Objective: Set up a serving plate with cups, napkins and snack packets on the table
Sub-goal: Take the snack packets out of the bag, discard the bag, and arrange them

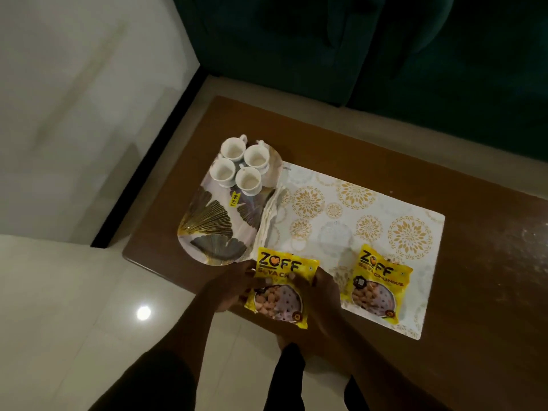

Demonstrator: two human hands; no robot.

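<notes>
An oval serving plate (207,229) with gold leaf patterns lies at the left end of the brown table (480,262). Several white cups (237,166) cluster on its far end. White napkins (268,215) rest along the plate's right rim. A yellow soya chunks packet (280,287) is held over the table's near edge, just below the plate. My left hand (228,289) grips its left side and my right hand (318,298) its right side. A second yellow packet (378,287) lies flat on the placemat, to the right.
A white placemat (370,221) with gold medallions covers the table's middle. A dark green sofa (385,48) stands beyond the table. Pale tiled floor (65,292) lies to the left and near me, with a lamp's reflection on it.
</notes>
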